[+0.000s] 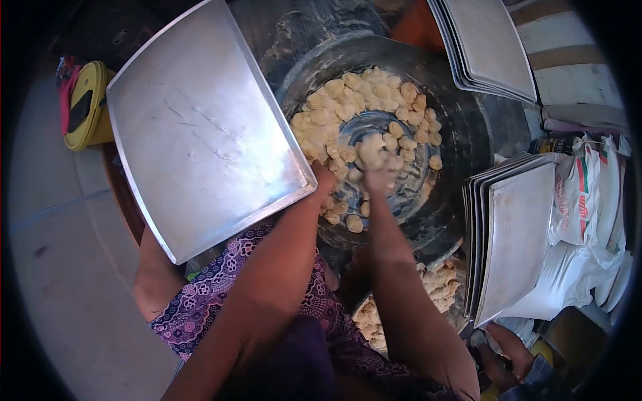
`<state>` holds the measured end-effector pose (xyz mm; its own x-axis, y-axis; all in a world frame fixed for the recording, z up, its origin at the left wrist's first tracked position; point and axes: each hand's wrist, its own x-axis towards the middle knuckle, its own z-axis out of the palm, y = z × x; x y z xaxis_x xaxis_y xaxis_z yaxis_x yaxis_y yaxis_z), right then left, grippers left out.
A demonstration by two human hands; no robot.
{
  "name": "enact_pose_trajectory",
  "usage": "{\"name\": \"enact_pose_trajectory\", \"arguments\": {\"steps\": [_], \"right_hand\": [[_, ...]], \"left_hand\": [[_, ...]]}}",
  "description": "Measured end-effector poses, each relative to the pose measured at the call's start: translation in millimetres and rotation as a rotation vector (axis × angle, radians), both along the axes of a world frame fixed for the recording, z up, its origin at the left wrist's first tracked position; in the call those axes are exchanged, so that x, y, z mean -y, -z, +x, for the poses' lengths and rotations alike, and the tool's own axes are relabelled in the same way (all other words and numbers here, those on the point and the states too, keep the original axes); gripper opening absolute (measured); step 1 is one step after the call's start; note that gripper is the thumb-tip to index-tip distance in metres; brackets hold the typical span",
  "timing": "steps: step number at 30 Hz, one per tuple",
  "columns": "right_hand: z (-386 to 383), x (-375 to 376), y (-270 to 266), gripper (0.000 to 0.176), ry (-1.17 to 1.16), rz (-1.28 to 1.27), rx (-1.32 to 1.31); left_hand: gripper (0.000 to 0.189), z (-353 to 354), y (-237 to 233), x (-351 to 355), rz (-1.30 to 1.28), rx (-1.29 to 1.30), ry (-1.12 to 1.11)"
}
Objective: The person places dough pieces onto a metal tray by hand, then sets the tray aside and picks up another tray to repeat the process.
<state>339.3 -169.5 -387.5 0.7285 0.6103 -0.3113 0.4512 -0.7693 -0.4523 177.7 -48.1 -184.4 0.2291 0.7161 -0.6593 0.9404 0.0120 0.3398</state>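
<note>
Gently does it: keep the right hand point(379, 180), seemingly closed round blurred dough pieces point(371, 151), low inside the tub point(471, 144) towards 6 o'clock; whether the left hand point(324, 179) grips, I can't tell.

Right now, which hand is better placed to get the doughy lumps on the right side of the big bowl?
Probably the right hand: it's near the middle of the bowl, closer to those lumps. The left hand is farther left, by the corner of the tray.
</note>
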Motion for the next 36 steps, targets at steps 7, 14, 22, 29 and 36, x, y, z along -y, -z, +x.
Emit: {"name": "enact_pose_trajectory", "arguments": {"steps": [7,14,22,29,36], "right_hand": [[-39.8,32.5,-149.0,0.072,-1.068,-0.440,0.021],[8.8,-38.4,-163.9,0.062,0.021,0.117,0.240],[-112.0,-70.2,-139.9,0.064,-0.767,-0.108,-0.205],[-30.5,-53.3,-241.1,0.048,-0.282,0.328,-0.975],[50.7,-19.5,-214.6,0.041,0.435,0.498,-1.104]], "left_hand": [[0.035,-24.1,105.9,-1.5,0.046,-0.039,0.151],[0.032,1.1,39.0,-6.8,-0.008,-0.148,0.211],[0.042,6.7,-32.4,-14.6,0.128,0.058,-0.363],[0.050,12.3,-61.7,-14.4,-0.754,0.641,-0.739],[0.048,11.5,-28.7,-8.0,-0.753,0.688,-0.386]]}}
